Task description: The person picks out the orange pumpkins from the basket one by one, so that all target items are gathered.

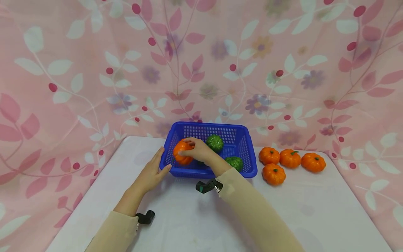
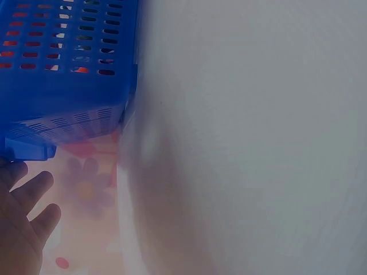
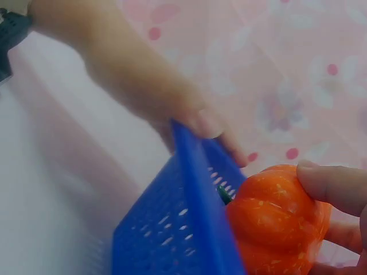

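Note:
A blue plastic basket [image 1: 206, 171] stands on the white table. My right hand [image 1: 201, 151] reaches into its left part and grips an orange pumpkin [image 1: 182, 154]; in the right wrist view that pumpkin [image 3: 278, 220] shows beside the basket rim, thumb on top and fingers at its side. My left hand [image 1: 152, 173] rests at the basket's left front corner, fingers straight along the rim. Inside the basket lie a green pumpkin [image 1: 215, 143] towards the back and another green pumpkin [image 1: 234, 163] at the front right. My right hand and wrist hide part of the basket's inside.
Right of the basket sit several orange pumpkins: one at the front [image 1: 274, 174], with others in a row behind, the rightmost pumpkin [image 1: 313, 162] near the table's back edge. A pink floral cloth [image 1: 207, 70] hangs behind the table [image 1: 315, 210].

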Demonstrator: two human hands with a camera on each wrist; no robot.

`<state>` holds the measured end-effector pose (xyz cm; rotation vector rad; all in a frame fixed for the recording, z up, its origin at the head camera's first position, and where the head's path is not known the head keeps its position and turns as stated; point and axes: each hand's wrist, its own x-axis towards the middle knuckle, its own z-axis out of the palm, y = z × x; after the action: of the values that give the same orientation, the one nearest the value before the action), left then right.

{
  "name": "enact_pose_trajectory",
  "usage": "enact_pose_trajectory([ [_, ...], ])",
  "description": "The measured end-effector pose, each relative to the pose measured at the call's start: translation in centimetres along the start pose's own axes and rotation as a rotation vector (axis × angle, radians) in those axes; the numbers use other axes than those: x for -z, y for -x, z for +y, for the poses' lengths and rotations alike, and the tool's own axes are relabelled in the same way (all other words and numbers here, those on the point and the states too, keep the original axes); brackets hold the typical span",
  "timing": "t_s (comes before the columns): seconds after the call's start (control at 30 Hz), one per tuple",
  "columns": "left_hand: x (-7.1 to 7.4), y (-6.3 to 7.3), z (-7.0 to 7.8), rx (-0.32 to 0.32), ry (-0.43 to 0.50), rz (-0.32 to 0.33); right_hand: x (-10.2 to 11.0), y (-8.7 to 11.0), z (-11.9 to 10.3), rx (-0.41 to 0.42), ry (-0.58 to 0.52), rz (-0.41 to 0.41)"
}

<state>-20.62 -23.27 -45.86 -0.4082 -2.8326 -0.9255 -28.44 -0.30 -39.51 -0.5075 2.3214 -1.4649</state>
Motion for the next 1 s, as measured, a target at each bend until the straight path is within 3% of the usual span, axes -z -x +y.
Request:
enact_pose_trajectory([
  [0.33, -0.4, -0.3, 0.1, -0.006, -0.006, 0.010, 4.3, 3.2, -1.1, -0.014, -0.086, 0.045],
  [0.6, -0.4, -0.3, 0.0, -0.002, -0.011, 0.011, 8.0, 6.2, -0.6, 0.013, -0.164, 0.080],
  [0.87, -0.3, -0.1, -0.1, -0.017, -0.012, 0.017, 12.0, 10.2, 1.0, 0.051, -0.065, 0.170],
  [1.0, -0.2, -0.2, 0.0, -0.001, -0.014, 0.008, 12.9, 11.1, 2.2, 0.004, 0.053, 0.230],
])
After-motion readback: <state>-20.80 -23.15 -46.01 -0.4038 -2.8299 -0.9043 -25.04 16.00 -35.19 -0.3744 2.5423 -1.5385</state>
